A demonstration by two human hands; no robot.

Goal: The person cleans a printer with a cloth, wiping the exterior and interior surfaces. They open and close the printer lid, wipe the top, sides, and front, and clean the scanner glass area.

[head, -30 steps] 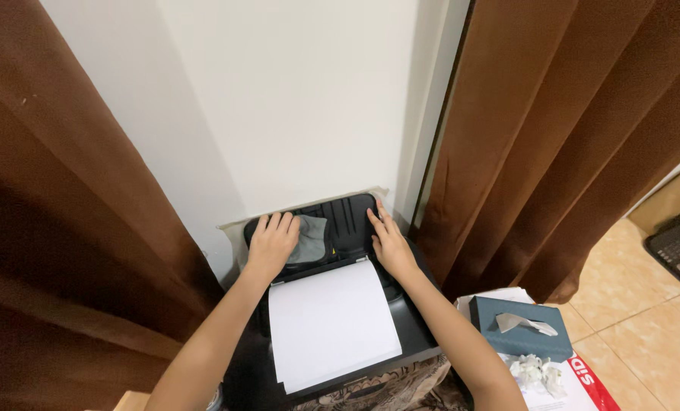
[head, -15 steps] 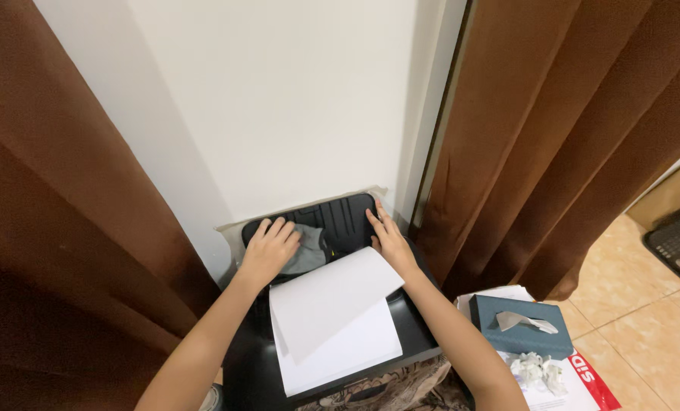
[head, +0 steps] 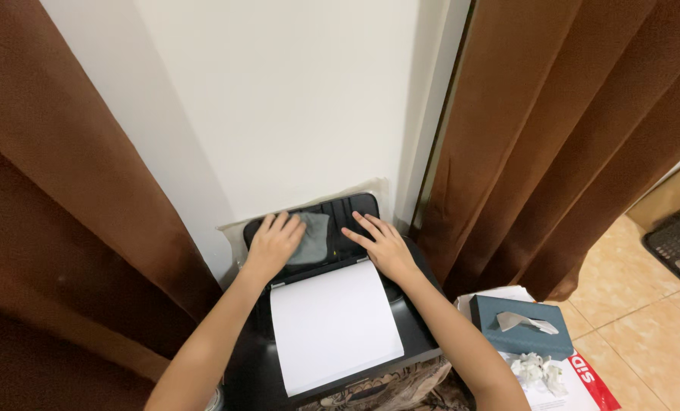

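Note:
A black printer (head: 412,327) stands against the white wall, with its ribbed rear tray (head: 347,217) leaning back. White paper sheets (head: 332,323) lie flat on its top. My left hand (head: 273,245) presses a grey cloth (head: 312,238) onto the left part of the rear tray. My right hand (head: 382,245) rests with fingers spread on the right part of the tray, just above the top edge of the paper.
Brown curtains (head: 553,144) hang on both sides of the wall strip. At lower right a teal tissue box (head: 519,327) sits on a red and white box, with crumpled tissues (head: 534,373) in front. A tiled floor (head: 644,327) lies at far right.
The top sheet, lifted and skewed half a second ago, now lies flat on the stack. My right hand has shifted left onto the tray, and my left hand moved the cloth slightly right.

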